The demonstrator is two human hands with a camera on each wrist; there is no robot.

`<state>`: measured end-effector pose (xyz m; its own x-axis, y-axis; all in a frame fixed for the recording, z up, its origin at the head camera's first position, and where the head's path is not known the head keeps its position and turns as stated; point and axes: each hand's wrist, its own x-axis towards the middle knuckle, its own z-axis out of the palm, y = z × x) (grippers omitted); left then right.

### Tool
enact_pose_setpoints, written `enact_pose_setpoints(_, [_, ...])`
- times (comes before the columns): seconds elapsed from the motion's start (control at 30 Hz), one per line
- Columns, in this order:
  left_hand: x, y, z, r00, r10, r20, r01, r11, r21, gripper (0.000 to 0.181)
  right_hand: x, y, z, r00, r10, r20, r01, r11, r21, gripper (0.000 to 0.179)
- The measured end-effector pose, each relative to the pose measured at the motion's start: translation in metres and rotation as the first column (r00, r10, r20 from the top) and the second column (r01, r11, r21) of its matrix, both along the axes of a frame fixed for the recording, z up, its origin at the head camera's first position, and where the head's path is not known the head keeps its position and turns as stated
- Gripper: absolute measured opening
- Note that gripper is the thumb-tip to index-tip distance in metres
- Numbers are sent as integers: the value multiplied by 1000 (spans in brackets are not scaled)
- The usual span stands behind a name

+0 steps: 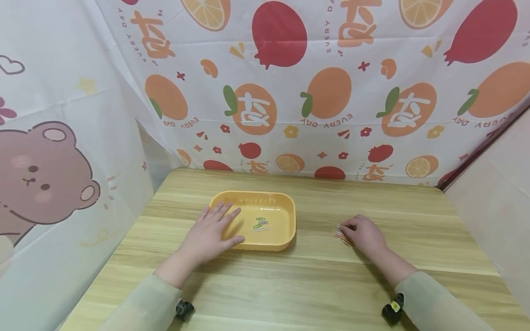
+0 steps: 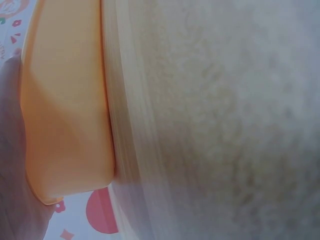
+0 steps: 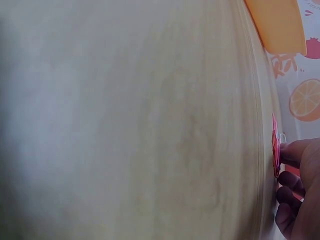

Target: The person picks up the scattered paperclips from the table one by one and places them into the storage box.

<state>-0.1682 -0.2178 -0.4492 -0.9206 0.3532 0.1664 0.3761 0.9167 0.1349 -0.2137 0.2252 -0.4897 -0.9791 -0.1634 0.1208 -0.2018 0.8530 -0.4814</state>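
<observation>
A yellow plastic tray (image 1: 285, 236) sits on the wooden table, with several green, purple and white paper clips (image 1: 260, 224) on its floor. Over the tray's left side lies my left hand (image 1: 211, 232), its fingers spread and straight across the rim. To the right of the tray, my right hand (image 1: 364, 234) pinches a white paper clip (image 3: 283, 137) between thumb and fingertips. Just below those fingertips are pink and orange paper clips (image 1: 346, 242) on the table; they appear as a thin red stack in the right wrist view.
The wooden table (image 1: 265, 285) runs back to a fruit-printed cloth (image 1: 327, 55) hanging behind it. A white cloth with a bear print (image 1: 45, 174) hangs along the left side, and a pale panel (image 1: 492, 193) borders the right.
</observation>
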Motion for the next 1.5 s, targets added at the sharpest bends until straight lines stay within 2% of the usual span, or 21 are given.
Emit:
enact_pose_setpoints(0.27, [0,1,0,1000,-1,1,1,1000,-2,83,-1,4,-5,1000,-24,5,24,999,-22,12])
enact_pose_setpoints(0.77, [0,0,0,1000,3,0,-3,1000,0,83,-1,6,-4,999,-21,-32,19,998,-57,12])
enact_pose_setpoints(1.2, [0,-2,-1,1000,7,14,-7,1000,-6,87,-1,4,7,999,-45,19,47,993,-107,16])
enact_pose_setpoints(1.5, [1,-2,-2,1000,3,-10,-3,1000,15,82,-6,-5,18,998,-42,44,47,992,-117,19])
